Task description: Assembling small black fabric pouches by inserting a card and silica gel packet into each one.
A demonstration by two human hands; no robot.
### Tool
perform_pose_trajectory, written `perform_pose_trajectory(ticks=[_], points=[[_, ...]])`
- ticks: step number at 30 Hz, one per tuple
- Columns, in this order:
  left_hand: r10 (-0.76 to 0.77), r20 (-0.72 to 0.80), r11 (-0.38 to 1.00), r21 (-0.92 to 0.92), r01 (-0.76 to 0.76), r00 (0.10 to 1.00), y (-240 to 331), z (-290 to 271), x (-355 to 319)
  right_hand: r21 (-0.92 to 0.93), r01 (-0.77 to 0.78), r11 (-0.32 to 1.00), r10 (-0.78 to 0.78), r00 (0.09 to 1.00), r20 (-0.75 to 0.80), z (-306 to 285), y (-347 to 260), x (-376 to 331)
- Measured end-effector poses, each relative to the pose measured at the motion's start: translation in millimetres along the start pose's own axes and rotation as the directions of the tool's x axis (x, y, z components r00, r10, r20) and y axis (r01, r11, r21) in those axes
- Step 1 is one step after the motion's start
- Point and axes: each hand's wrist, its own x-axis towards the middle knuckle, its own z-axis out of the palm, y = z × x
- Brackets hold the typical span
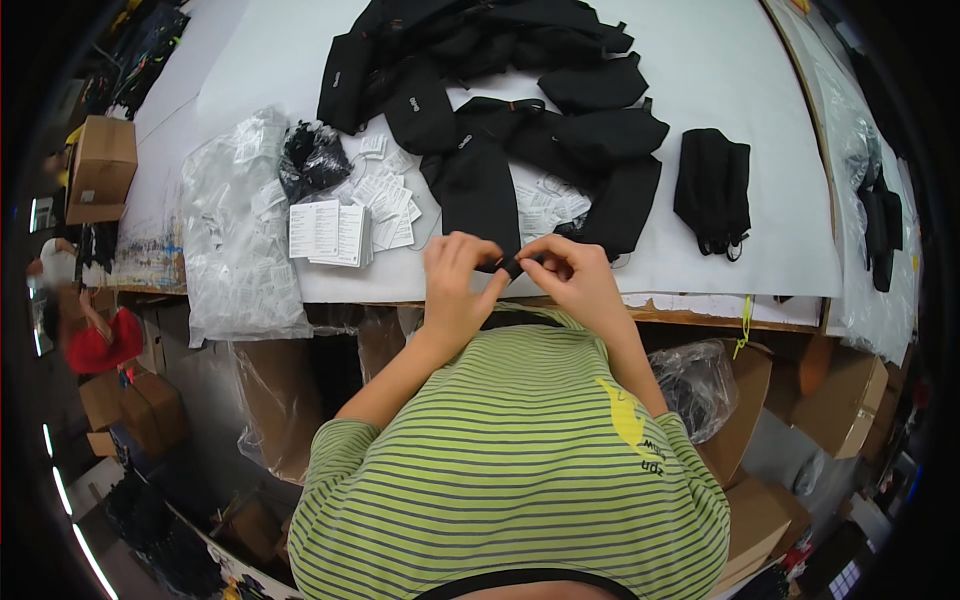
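Both hands meet at the near edge of the worktop (720, 70): the left hand (452, 282) and the right hand (575, 275) have their fingers pinched narrow around a small black piece (512, 265), held between the two sets of fingertips. The piece seems to be the end of a strap or fitting on the black pouch (478, 195) lying just beyond the hands; whether it is joined to the pouch I cannot tell.

To my eye the step in hand is fine fingerwork on that fitting, threading or fastening it. What comes next looks to need a steady pinch from both sides and small, careful pulls, not force.

Past the hands lies a pile of black pouches (500, 60). Beyond the left hand sit white paper tags (390, 200) and a stack of leaflets (328, 232), and further to that side a clear plastic bag (240, 240). Well off beyond the right hand lies a single folded black item (713, 190). Cardboard boxes (840, 395) stand below the worktop's edge.
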Motion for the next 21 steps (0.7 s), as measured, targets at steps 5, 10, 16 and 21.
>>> perform_pose_trajectory(ticks=[5,10,16,21], points=[[-0.319,0.056,0.948,0.036,0.318,0.946,2,-25,-17,0.025,0.017,1.000,-0.020,0.991,0.136,13,-4,9],[-0.589,0.150,0.667,-0.466,0.582,0.795,3,-30,-17,0.038,0.083,0.996,-0.088,0.984,0.152,26,-10,6],[-0.466,0.113,0.773,-0.432,0.465,0.878,3,-32,-12,-0.102,0.199,0.975,-0.190,0.978,0.091,26,-13,4],[-0.349,-0.156,0.859,-0.447,0.249,0.924,15,-41,-6,0.601,0.026,0.799,-0.051,0.998,0.026,6,-2,5]])
